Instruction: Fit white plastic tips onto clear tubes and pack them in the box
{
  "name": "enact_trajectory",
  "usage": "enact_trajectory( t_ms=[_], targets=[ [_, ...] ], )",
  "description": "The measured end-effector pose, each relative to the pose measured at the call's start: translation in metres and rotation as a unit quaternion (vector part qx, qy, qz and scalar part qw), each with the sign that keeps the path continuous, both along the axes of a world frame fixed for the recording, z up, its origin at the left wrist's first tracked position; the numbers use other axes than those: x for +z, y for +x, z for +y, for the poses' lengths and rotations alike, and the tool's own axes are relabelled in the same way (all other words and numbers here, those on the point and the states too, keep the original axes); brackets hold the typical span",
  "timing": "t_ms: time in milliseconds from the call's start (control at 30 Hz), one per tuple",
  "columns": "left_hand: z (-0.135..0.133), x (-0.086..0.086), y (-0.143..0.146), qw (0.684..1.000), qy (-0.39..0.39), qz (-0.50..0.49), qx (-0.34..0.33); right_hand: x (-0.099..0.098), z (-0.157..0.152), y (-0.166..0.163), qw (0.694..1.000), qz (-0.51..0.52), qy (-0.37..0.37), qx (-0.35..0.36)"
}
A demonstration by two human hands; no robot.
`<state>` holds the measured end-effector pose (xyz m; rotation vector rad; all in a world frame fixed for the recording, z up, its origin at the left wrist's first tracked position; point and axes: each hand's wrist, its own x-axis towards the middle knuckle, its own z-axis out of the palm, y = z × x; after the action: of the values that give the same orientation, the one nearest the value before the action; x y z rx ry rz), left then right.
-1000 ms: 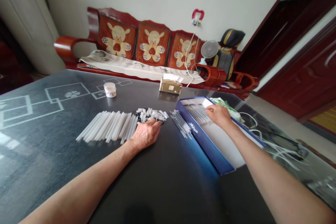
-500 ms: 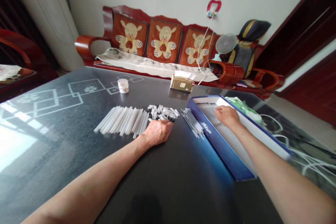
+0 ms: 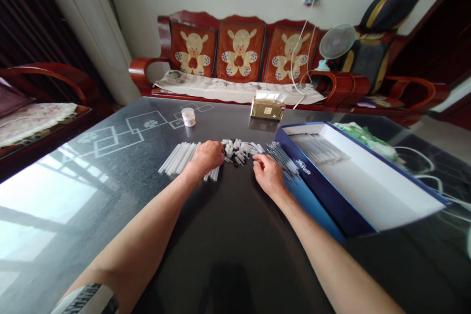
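White tubes (image 3: 179,158) lie side by side on the dark table (image 3: 221,221), left of its middle, and some of them are covered by a hand. After the table, the largest thing is the long blue box (image 3: 331,201), which stands open at the right side. Inside it, thin sticks (image 3: 318,148) lie flat in a layer at the far end; in the nearer part one sees the white floor of the box. Behind its far long wall is a green and white bag (image 3: 368,140), crumpled; what it contains, I cannot tell. At the back of the table stands a gold tissue box (image 3: 267,114), with white tissue coming out at its top.

Left hand (image 3: 208,155) is over the right part of the tubes, its fingers bent downward beside the caps; their tips are hidden, so I cannot tell if they pinch something. Right hand (image 3: 269,172) is at the right edge of the caps, with fingers curled; whether it holds anything is not clear.

Smaller is the white jar (image 3: 189,117), upright behind the tubes, its content not readable. Loose sticks (image 3: 285,159) lie along the outside of the blue box. Smallest are the black and white caps (image 3: 241,149), heaped between both hands.
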<state>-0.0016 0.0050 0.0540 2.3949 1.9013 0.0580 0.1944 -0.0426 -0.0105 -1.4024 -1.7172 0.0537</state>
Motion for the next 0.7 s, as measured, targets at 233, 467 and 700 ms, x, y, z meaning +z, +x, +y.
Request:
enact_trajectory(
  t_ms=[233,467,700],
  targets=[
    [-0.007,-0.001,0.007,0.998,-0.031,0.057,-0.016,-0.01,0.004,0.004,0.998,0.062,-0.02,-0.007],
    [-0.016,-0.002,0.015,0.995,-0.007,0.094,-0.032,-0.01,0.009,0.003,0.997,0.071,-0.022,-0.011],
    [-0.013,0.002,0.013,0.996,-0.023,0.08,-0.007,-0.012,0.011,0.003,0.996,0.081,-0.023,-0.017]
  ],
)
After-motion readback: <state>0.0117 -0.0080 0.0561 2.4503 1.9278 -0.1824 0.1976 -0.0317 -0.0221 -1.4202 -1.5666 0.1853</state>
